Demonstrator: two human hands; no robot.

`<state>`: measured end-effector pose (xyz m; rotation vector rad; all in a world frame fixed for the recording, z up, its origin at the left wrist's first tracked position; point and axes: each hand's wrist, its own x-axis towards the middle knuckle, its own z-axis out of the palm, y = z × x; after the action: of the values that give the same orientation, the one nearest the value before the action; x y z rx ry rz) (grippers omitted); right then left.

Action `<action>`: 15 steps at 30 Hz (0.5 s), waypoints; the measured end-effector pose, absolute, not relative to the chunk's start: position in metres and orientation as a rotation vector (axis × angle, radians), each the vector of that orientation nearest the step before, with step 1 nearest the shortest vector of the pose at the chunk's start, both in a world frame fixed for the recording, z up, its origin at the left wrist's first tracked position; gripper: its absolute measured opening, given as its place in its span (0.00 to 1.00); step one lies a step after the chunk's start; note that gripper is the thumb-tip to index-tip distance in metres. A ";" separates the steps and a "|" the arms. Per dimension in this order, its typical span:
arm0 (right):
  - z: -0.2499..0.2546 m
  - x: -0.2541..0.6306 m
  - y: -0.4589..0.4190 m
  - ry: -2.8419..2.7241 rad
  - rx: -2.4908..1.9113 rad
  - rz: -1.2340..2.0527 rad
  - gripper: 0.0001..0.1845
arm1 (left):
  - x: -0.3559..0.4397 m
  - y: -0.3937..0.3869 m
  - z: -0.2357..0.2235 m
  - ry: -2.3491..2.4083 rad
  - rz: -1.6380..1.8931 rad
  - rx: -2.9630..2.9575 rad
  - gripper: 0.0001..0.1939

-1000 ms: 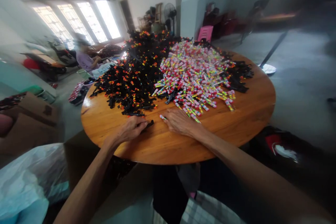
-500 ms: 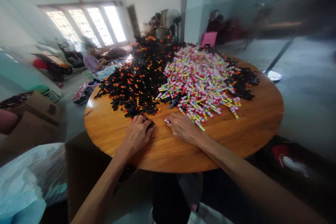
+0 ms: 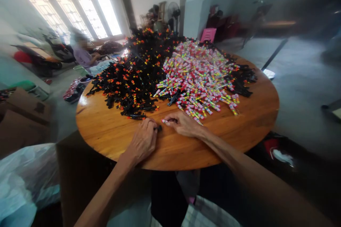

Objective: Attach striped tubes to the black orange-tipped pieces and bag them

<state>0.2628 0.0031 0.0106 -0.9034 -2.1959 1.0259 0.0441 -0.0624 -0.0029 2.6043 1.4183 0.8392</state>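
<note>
My left hand (image 3: 144, 138) is closed round a black plastic toy gun (image 3: 159, 128), most of it hidden under the fingers. Facing it, my right hand (image 3: 183, 124) pinches a small candy tube (image 3: 165, 121) with a white and red wrapper, its end pointing toward the left hand. Both hands rest low over the round wooden table (image 3: 106, 138), a short gap between them. Beyond the left hand spreads a heap of black toy guns (image 3: 125, 74) with orange and yellow tips. Beyond the right hand lies a pile of colourful candy tubes (image 3: 197, 78).
More black toy guns (image 3: 243, 81) lie at the table's right side. A seated person (image 3: 84, 55) is at the back left. Cardboard boxes (image 3: 23, 113) and a plastic bag (image 3: 29, 181) stand left of the table. A pink stool (image 3: 208, 34) and a fan (image 3: 174, 12) are behind.
The left hand has turned and come nearer the right, the toy gun's end now pointing right. The right hand has lifted slightly with the candy tube. The camera view has shifted a little.
</note>
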 end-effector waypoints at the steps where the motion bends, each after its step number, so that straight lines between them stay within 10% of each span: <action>1: 0.011 0.263 0.003 -2.191 -0.896 1.062 0.11 | 0.045 -0.063 -0.003 1.407 0.826 2.598 0.06; 15: 0.014 0.269 0.003 -2.171 -0.922 1.171 0.12 | 0.043 -0.063 0.000 1.279 0.811 2.613 0.06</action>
<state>0.2686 0.0026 0.0138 -0.9219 -2.1709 1.1708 0.0428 -0.0631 0.0002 2.6128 1.2792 0.8113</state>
